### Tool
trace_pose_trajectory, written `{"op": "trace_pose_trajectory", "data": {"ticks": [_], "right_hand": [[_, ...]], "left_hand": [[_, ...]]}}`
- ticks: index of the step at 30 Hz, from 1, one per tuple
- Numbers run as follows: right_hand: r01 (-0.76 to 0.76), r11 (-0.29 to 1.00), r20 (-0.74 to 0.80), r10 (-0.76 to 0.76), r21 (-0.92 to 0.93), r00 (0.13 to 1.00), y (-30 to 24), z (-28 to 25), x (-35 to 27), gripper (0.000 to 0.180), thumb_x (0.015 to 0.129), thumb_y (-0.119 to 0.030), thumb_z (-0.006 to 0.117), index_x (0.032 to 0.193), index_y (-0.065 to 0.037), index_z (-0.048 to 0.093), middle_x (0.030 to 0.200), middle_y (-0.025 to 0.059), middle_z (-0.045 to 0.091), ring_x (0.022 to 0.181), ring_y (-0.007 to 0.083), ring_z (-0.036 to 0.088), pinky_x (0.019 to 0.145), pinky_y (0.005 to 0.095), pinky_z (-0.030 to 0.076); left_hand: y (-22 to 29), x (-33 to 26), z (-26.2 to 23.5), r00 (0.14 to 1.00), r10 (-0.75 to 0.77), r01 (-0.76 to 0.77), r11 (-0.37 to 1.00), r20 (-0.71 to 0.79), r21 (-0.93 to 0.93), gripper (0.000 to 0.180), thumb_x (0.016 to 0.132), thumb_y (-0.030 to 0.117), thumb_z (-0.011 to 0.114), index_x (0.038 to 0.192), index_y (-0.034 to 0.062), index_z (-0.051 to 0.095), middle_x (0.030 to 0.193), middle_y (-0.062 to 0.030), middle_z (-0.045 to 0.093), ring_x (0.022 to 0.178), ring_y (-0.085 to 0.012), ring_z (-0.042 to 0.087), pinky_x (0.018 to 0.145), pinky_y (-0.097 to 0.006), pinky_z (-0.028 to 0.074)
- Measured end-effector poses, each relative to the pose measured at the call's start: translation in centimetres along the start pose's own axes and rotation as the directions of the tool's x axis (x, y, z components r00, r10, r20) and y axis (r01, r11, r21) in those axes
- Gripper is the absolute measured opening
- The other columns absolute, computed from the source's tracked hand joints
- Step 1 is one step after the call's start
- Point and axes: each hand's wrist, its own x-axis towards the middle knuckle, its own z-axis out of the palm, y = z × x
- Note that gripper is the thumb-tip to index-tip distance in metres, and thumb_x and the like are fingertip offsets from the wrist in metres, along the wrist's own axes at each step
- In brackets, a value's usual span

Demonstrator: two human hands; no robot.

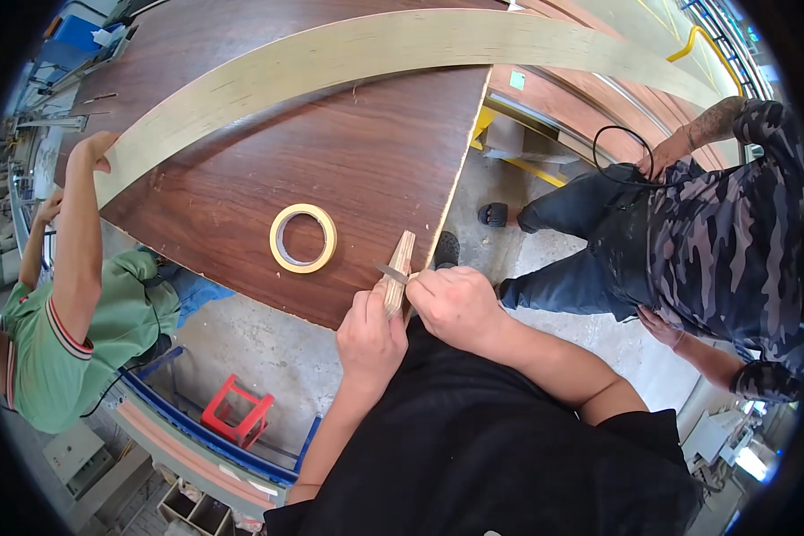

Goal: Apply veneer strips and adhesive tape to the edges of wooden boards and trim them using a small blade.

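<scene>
left hand [369, 335] grips a wood strip [399, 272] at the near edge of the brown panel [348, 161], right of the tape roll [303, 238], while right hand [456, 304] pinches a blade [390, 273] against it, likely trimming; next needs steady pull

A small pale wooden strip [399, 272] is held on edge at the near corner of the dark wood-grain panel [330, 170], tilted slightly away from the holder. Its lower end is gripped in the left hand [369, 339]; its upper end stands clear above the panel edge. A thin grey blade [390, 273] is pressed flat across the strip's side, roughly at mid-height, and is held by the right hand [460, 304]. The blade tip points left. The strip's face shows light, unfinished grain.
</scene>
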Motion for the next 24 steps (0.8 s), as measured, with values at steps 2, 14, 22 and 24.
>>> {"op": "trace_pose_trajectory", "data": {"ticks": [2,14,22,24], "right_hand": [[0.001,1.000,0.000,-0.001,-0.025,1.000,-0.1,0.4,-0.1,0.010,0.071,-0.008,0.061,0.070,-0.008,0.050,0.063,0.0037,0.048,0.056,0.0185,0.055,0.051,0.0314,0.043],[-0.024,1.000,-0.060,0.023,-0.017,0.998,0.3,1.3,0.2,0.012,0.072,-0.008,0.061,0.068,-0.008,0.050,0.062,0.0049,0.048,0.053,0.0207,0.055,0.049,0.0336,0.044],[-0.060,0.994,-0.111,0.050,-0.096,0.993,-0.4,1.8,-0.6,0.014,0.073,-0.008,0.061,0.066,-0.008,0.049,0.061,0.0051,0.049,0.053,0.0210,0.055,0.049,0.0336,0.043],[-0.071,0.992,-0.133,0.056,-0.108,0.990,-0.2,2.4,-0.6,0.014,0.073,-0.008,0.061,0.066,-0.008,0.049,0.061,0.0051,0.049,0.053,0.0210,0.055,0.049,0.0336,0.043]], "left_hand": [[0.0,-0.2,0.0,1.000,-0.006,0.006,1.000,0.009,0.000,0.026,0.080,0.007,0.061,0.105,0.0005,0.058,0.086,-0.0144,0.057,0.074,-0.0347,0.061,0.060,-0.040,0.049],[-0.4,-0.1,0.2,0.998,0.048,-0.046,0.998,-0.044,0.037,0.032,0.072,0.007,0.063,0.104,0.0028,0.056,0.083,-0.0112,0.053,0.068,-0.0298,0.059,0.058,-0.038,0.049],[-0.2,-0.9,0.5,1.000,-0.002,0.003,1.000,0.018,-0.007,0.030,0.076,0.006,0.061,0.106,0.0012,0.057,0.087,-0.0131,0.056,0.074,-0.0324,0.061,0.062,-0.038,0.050],[-0.3,-0.8,0.8,0.997,0.049,-0.048,0.999,-0.055,0.019,0.031,0.072,0.006,0.062,0.103,0.0028,0.057,0.084,-0.0116,0.054,0.069,-0.0297,0.060,0.058,-0.037,0.050]]}}
